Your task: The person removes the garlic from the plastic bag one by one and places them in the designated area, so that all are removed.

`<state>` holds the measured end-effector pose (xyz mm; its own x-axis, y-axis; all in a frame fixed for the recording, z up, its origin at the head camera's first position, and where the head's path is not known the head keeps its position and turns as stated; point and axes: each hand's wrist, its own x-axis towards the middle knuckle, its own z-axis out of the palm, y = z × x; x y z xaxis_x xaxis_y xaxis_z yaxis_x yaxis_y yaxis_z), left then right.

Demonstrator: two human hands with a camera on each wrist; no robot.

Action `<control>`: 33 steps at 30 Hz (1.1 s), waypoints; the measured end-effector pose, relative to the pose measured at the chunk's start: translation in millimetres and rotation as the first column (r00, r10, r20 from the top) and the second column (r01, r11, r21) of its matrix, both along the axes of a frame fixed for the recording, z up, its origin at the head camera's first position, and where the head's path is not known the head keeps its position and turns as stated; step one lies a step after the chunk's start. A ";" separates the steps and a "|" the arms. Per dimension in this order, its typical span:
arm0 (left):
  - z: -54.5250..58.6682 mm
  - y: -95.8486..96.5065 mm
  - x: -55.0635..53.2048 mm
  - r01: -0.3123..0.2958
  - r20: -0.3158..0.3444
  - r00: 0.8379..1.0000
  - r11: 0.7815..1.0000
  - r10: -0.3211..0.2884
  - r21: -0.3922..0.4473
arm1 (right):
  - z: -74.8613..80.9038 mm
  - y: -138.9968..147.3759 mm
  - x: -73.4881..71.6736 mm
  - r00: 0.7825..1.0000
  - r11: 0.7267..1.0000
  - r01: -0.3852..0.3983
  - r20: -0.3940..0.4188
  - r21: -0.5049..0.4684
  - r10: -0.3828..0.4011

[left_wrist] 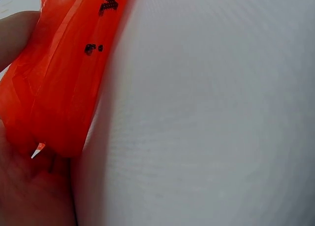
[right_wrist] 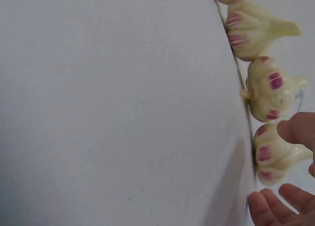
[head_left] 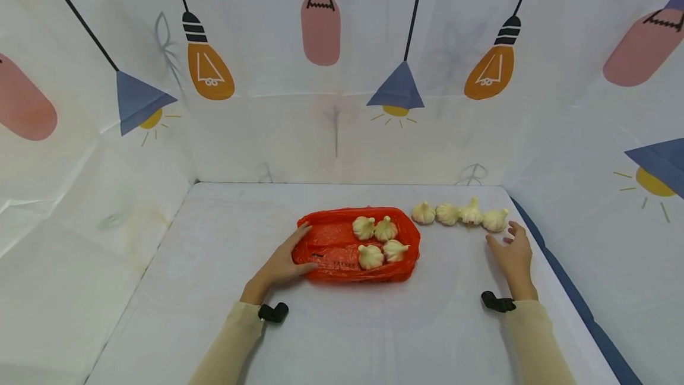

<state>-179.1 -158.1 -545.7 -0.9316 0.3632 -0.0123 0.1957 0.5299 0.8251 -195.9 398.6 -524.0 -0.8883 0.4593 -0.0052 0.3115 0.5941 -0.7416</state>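
A shallow tray covered in crinkled red plastic (head_left: 333, 236) with black print stands mid-table. Its left end is gripped by my left hand (head_left: 283, 261), thumb on the near side and fingers along the end. Inside, toward the right, lie several garlic bulbs (head_left: 371, 256). More bulbs form a row right of the tray, from a garlic bulb (head_left: 423, 213) near its corner to the rightmost garlic bulb (head_left: 495, 220). My right hand (head_left: 515, 257) reaches that last bulb with thumb and fingers spread around it; in the right wrist view the thumb overlaps this bulb (right_wrist: 275, 157).
The white table (head_left: 214, 242) meets a pale cloth backdrop (head_left: 267, 135) printed with lamps at its far edge. Along the right edge runs a dark blue strip (head_left: 566, 290). Black wrist cameras (head_left: 274, 312) sit on both wrists.
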 end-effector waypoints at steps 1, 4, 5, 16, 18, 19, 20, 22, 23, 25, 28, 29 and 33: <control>-0.2 -0.1 -0.1 -0.002 -0.001 1.000 1.000 0.002 0.000 | 1.5 -1.8 1.9 1.000 1.000 -0.021 0.013 0.012 0.021; -0.9 -0.8 -0.5 -0.007 0.003 1.000 1.000 0.007 0.003 | 6.5 -7.4 7.1 0.995 0.994 -0.093 0.036 0.049 0.091; -1.1 -0.9 -0.7 -0.009 0.004 1.000 1.000 0.008 0.005 | 7.8 -8.9 8.8 0.993 0.992 -0.115 0.039 0.059 0.113; -2.6 -0.8 -0.8 -0.012 0.002 1.000 1.000 0.012 0.015 | 27.4 -28.0 28.9 0.971 0.968 -0.238 0.050 0.078 0.234; -2.2 -0.9 -0.7 -0.011 0.004 1.000 1.000 0.011 0.017 | 31.6 -34.7 32.0 0.965 0.962 -0.262 0.043 0.079 0.260; -2.0 -1.1 -0.8 -0.009 0.005 1.000 1.000 0.009 0.018 | 33.2 -37.9 33.0 0.961 0.958 -0.276 0.039 0.085 0.273; -1.6 -1.4 -0.8 -0.007 0.003 1.000 1.000 0.007 0.017 | 34.3 -41.3 33.6 0.957 0.953 -0.288 0.031 0.089 0.287; -0.8 -1.9 -1.0 -0.008 0.008 1.000 1.000 0.008 0.016 | 36.2 -48.1 33.4 0.949 0.944 -0.316 0.005 0.097 0.317; -0.1 -2.1 -1.0 -0.008 0.010 1.000 1.000 0.008 0.017 | 37.6 -51.3 32.9 0.943 0.938 -0.330 -0.010 0.103 0.333; 0.6 -2.2 -1.3 -0.006 0.010 1.000 1.000 0.006 0.013 | 40.7 -57.8 31.7 0.933 0.930 -0.352 -0.038 0.106 0.357; 1.1 -1.9 -1.5 0.001 0.011 1.000 1.000 -0.001 0.007 | 45.6 -68.0 30.6 0.917 0.917 -0.385 -0.065 0.104 0.393; 1.1 -1.7 -1.5 0.003 0.011 1.000 1.000 -0.003 0.008 | 47.3 -71.5 30.3 0.912 0.913 -0.395 -0.070 0.103 0.403; 0.2 -1.0 -1.8 -0.002 0.022 1.000 1.000 0.001 0.011 | 53.1 -85.9 27.3 0.890 0.891 -0.441 -0.077 0.109 0.450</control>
